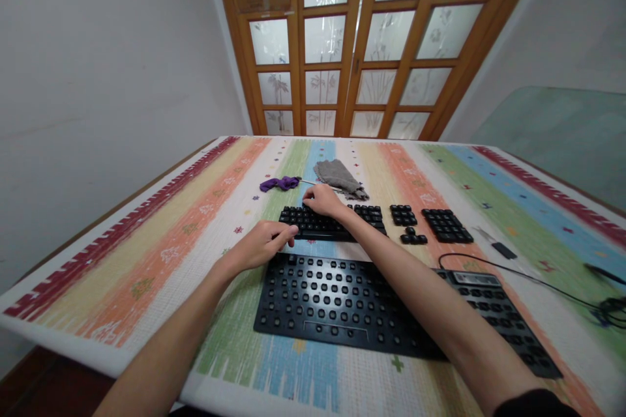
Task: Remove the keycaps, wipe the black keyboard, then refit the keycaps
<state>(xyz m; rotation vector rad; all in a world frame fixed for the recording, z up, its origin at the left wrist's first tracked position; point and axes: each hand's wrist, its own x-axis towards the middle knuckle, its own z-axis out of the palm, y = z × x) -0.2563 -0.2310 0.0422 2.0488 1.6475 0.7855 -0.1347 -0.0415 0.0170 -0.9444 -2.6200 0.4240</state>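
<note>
Stripped of most of its keys, a black keyboard base (342, 293) lies in front of me; one keycap (292, 260) sits at its top left corner. Beyond it, loose black keycaps (317, 232) are laid out in keyboard order. My right hand (323, 200) is over the back rows of this block, its fingers closed in a pinch; what is between the fingertips is hidden. Beside the block's left end, just above the base's corner, is my left hand (268, 240). Its fingers are curled in towards the thumb, and I cannot make out anything in them.
Behind the keycaps lie a grey cloth (340, 177) and a purple cloth (280, 184), with a thin rod between them. More keycap groups (447, 226) sit to the right. A small dark stick-like object (503, 250) and a black cable (528, 277) lie on the striped tablecloth (161, 241).
</note>
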